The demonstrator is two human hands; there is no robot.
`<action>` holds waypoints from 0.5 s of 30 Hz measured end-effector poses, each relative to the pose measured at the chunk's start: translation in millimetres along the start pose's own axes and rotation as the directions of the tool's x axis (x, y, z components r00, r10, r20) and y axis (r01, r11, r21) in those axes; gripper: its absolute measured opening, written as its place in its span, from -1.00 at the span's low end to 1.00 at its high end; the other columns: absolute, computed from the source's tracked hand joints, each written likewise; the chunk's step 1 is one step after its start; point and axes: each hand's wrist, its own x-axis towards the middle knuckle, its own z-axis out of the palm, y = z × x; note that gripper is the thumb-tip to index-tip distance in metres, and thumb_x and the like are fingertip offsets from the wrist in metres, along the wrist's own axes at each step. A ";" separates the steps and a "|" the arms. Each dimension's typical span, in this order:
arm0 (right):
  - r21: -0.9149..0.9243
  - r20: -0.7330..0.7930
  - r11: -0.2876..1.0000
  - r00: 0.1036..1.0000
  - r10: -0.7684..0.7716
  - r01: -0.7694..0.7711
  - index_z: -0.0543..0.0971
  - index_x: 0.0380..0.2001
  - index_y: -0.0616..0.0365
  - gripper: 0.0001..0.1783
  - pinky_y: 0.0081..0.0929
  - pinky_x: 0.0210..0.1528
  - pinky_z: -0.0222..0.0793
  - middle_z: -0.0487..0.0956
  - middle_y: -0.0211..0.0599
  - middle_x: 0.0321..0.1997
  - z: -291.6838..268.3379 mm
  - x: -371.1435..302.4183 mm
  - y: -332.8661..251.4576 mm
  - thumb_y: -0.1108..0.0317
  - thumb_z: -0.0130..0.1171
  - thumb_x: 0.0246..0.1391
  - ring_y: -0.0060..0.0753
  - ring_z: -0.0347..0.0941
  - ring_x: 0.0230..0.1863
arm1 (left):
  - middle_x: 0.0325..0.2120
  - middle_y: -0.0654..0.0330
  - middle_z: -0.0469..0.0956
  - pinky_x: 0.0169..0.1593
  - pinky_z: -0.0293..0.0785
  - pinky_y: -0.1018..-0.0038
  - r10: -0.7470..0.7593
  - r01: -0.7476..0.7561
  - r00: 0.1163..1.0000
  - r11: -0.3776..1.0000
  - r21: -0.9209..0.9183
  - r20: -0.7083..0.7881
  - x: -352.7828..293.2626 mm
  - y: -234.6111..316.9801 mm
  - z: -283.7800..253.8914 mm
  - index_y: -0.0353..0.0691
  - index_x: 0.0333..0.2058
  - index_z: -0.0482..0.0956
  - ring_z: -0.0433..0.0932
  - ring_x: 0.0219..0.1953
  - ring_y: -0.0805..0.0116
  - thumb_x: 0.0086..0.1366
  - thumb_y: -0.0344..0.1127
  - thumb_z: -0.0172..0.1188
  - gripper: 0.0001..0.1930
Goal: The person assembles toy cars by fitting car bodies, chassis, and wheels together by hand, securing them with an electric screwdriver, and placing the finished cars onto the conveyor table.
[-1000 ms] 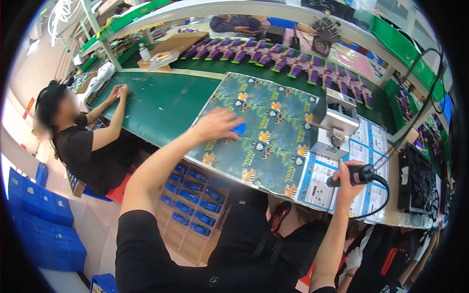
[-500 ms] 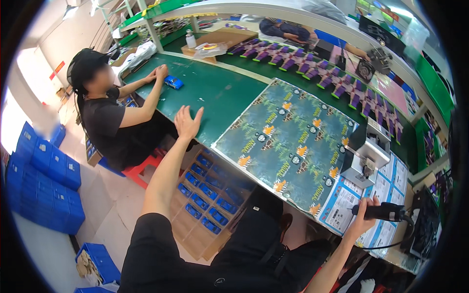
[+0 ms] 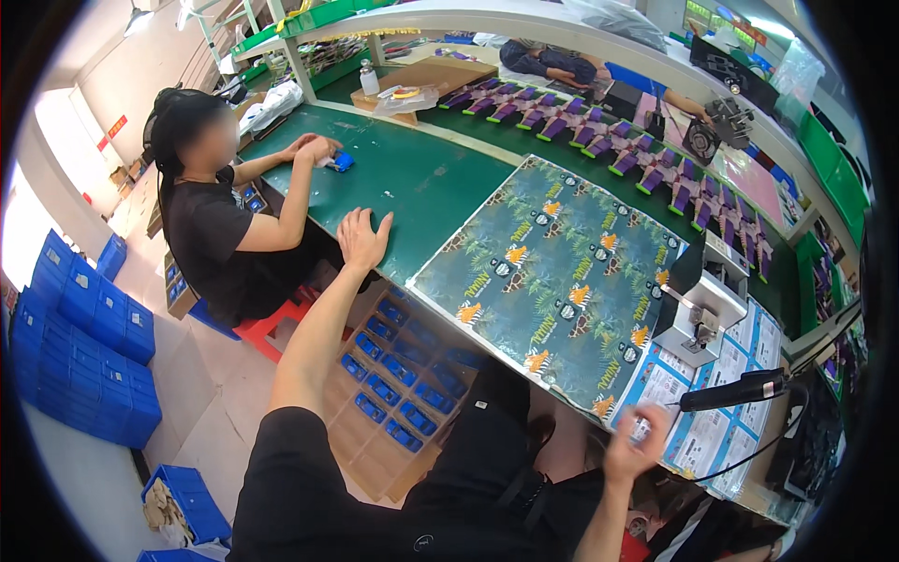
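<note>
My left hand (image 3: 363,239) lies at the near edge of the green worktop (image 3: 421,183), fingers spread, holding nothing. My right hand (image 3: 637,445), slightly blurred, hovers by the near edge of the bench with its fingers loosely bent and apart. Just beyond it, a black corded tool like an electric screwdriver (image 3: 735,391) lies over the blue-and-white printed sheets (image 3: 698,440), apart from my hand. Between my hands spreads an animal-patterned mat (image 3: 552,272). A person at the left handles a blue toy car (image 3: 342,162) on the worktop.
Below the worktop sits a carton (image 3: 375,454) of blue toy cars in compartments. A grey-and-black device (image 3: 698,300) stands at the mat's right edge. Purple-and-green parts (image 3: 623,155) line the far side. Blue bins (image 3: 84,365) and a red stool (image 3: 272,328) are at the left.
My right hand has let go of the black tool and moved left and nearer to me. My left hand has barely moved. The person's hands have shifted onto the blue car.
</note>
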 end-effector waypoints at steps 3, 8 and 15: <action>0.154 0.286 0.988 0.956 -0.059 0.015 0.54 -0.37 0.24 -0.80 -0.51 -0.39 0.40 0.54 -0.19 -0.42 61.8 44.5 -30.3 0.58 0.35 -0.10 -0.34 0.47 -0.48 | 0.17 -0.13 0.36 0.35 0.01 0.07 0.022 -0.022 1.000 0.997 0.072 0.007 -2.7 -6.0 -0.1 -0.32 0.09 0.46 0.23 0.28 -0.05 0.29 0.25 0.03 -0.30; 0.248 0.417 0.965 0.889 -0.188 0.087 0.57 -0.42 0.18 -0.85 -0.50 -0.51 0.38 0.56 -0.29 -0.51 139.3 106.4 -40.1 0.44 0.36 -0.03 -0.42 0.50 -0.58 | 0.20 -0.16 0.32 0.35 -0.02 0.00 0.003 -0.012 0.997 0.991 0.130 0.073 -3.5 -3.7 -5.1 -0.32 0.13 0.41 0.19 0.31 -0.10 0.30 0.26 0.00 -0.27; 0.267 0.539 0.942 0.842 0.031 -0.205 0.61 -0.46 0.26 -0.82 -0.59 -0.52 0.32 0.59 -0.28 -0.63 224.2 134.7 9.1 0.35 0.29 0.08 -0.55 0.48 -0.61 | 0.19 -0.14 0.33 0.34 0.02 0.01 0.030 -0.038 0.998 0.989 0.140 0.059 -2.4 3.0 -1.5 -0.33 0.12 0.42 0.20 0.30 -0.10 0.30 0.24 0.01 -0.29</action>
